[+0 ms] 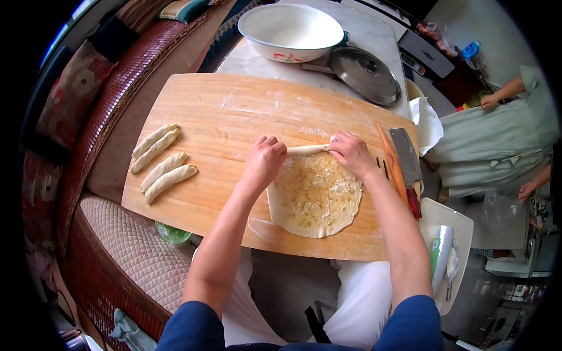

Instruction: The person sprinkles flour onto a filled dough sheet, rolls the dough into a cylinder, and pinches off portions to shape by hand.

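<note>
A thin sheet of dough (316,196), spread with oil and small yellowish bits, lies on the wooden board (228,152). Its far edge is folded over into a narrow roll. My left hand (266,158) is closed on the left end of that roll. At the right end, my right hand (349,153) grips the same edge with bent fingers. Several rolled dough strips (164,167) rest in two pairs toward the board's left side. Flour dusts parts of the wood.
A rolling pin (393,164) and a cleaver (406,155) lie along the board's right edge. Behind it are a white enamel basin (291,32) and a pot lid (366,75). A tray (459,234) holds a plastic-wrap roll (442,251). Another person (497,137) stands at right.
</note>
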Demonstrator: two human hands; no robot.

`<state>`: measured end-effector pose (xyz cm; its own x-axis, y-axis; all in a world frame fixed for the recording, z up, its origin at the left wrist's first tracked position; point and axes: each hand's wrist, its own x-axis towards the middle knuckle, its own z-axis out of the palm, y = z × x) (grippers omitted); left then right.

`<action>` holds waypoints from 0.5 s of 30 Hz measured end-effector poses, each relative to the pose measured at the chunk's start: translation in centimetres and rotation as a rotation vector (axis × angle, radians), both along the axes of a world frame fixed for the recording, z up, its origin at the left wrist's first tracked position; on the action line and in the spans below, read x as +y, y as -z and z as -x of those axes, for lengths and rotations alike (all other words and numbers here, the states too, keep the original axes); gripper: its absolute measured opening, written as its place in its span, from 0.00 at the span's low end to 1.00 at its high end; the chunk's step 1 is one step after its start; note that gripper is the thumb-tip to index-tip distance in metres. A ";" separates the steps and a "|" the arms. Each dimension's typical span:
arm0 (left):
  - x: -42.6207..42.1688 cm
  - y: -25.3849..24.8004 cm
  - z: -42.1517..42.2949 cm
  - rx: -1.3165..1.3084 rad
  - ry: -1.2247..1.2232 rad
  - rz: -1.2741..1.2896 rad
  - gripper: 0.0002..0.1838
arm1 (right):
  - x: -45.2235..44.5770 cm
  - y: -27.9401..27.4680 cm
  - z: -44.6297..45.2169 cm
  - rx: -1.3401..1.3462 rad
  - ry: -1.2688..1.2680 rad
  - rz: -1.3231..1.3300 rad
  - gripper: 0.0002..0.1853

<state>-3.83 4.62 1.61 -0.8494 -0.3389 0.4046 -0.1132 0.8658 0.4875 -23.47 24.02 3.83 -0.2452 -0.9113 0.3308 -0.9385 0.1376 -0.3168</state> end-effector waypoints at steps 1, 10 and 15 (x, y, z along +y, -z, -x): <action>0.0 0.1 0.0 -0.023 -0.011 -0.013 0.03 | 0.2 -0.1 0.0 -0.033 0.009 -0.016 0.05; 0.4 -0.4 0.0 -0.002 -0.042 -0.091 0.10 | -1.3 0.4 1.2 -0.096 -0.017 -0.066 0.09; 0.3 0.1 0.4 -0.027 -0.059 0.063 0.06 | -1.9 -0.2 1.6 -0.023 0.018 -0.205 0.08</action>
<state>-4.27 4.89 1.54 -0.8398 -0.3630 0.4036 -0.1772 0.8861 0.4284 -25.07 22.15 3.99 -0.2674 -0.9544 0.1328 -0.9281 0.2181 -0.3017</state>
